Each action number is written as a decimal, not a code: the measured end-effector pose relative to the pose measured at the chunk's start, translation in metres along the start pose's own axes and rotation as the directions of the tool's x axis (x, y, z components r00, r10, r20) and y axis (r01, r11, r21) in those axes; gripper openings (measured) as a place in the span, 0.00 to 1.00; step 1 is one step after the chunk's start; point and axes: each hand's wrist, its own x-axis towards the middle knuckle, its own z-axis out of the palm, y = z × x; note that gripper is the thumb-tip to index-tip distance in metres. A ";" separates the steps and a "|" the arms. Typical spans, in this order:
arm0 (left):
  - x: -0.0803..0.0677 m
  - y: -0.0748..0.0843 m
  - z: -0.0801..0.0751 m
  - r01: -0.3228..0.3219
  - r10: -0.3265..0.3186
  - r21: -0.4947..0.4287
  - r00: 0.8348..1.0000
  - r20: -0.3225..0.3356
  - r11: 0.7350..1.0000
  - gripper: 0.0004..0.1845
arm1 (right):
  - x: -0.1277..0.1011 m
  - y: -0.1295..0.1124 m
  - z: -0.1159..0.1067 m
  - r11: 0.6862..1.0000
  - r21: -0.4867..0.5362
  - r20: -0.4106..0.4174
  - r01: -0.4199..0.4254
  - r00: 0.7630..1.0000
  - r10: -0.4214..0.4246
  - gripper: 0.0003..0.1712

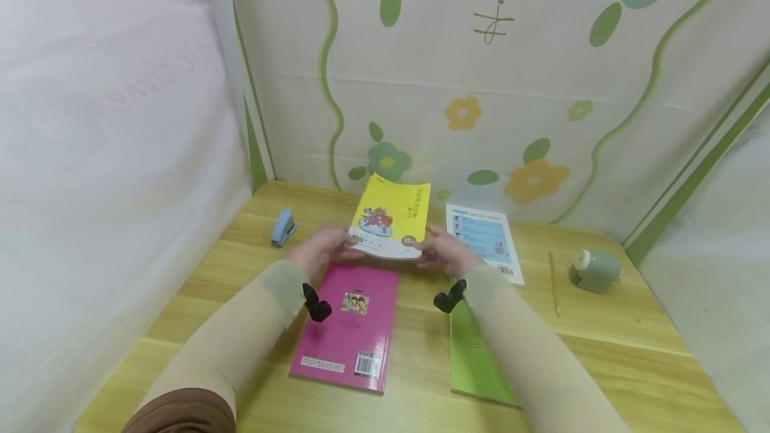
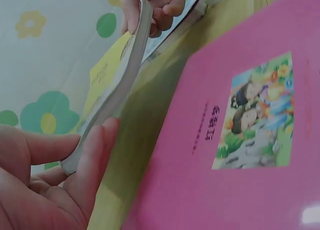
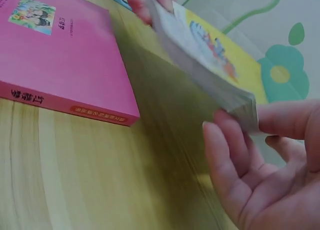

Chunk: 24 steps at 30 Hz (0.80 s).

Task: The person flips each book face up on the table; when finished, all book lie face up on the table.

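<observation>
A yellow book [image 1: 391,218] is lifted off the wooden table [image 1: 421,346] and tilted up toward the backdrop. My left hand [image 1: 325,246] pinches its near left corner, and my right hand [image 1: 445,252] pinches its near right corner. The left wrist view shows the yellow book [image 2: 117,89] edge-on between thumb and fingers of my left hand [image 2: 60,175]. The right wrist view shows my right hand [image 3: 265,165] holding the corner of the yellow book [image 3: 210,64]. Below it a pink book [image 1: 351,323] lies flat on the table.
A green book [image 1: 478,359] lies under my right forearm. A white and blue booklet [image 1: 487,239] lies flat at the back. A blue stapler [image 1: 283,227] sits at the left, a pencil [image 1: 553,282] and a green sharpener [image 1: 595,270] at the right. A flowered cloth backdrop [image 1: 481,85] stands behind.
</observation>
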 end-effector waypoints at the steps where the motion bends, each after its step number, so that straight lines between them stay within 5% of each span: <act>1: 0.001 0.000 0.000 0.005 -0.005 0.032 1.000 0.001 0.999 0.19 | 0.001 0.001 0.001 1.000 -0.005 -0.001 -0.007 1.000 0.007 0.48; 6: 0.003 -0.002 -0.003 0.010 -0.002 0.223 0.999 -0.035 0.975 0.18 | 0.004 0.003 0.004 0.998 -0.006 -0.012 -0.062 0.998 0.062 0.48; 11: 0.004 -0.004 -0.004 0.010 0.017 0.313 0.996 -0.083 0.950 0.17 | 0.006 0.005 0.006 0.996 0.002 -0.025 -0.085 0.996 0.085 0.48; 24: 0.012 -0.004 -0.002 0.048 0.000 0.290 0.987 -0.162 0.956 0.16 | 0.012 0.007 0.005 0.994 -0.001 -0.072 -0.107 0.992 0.107 0.49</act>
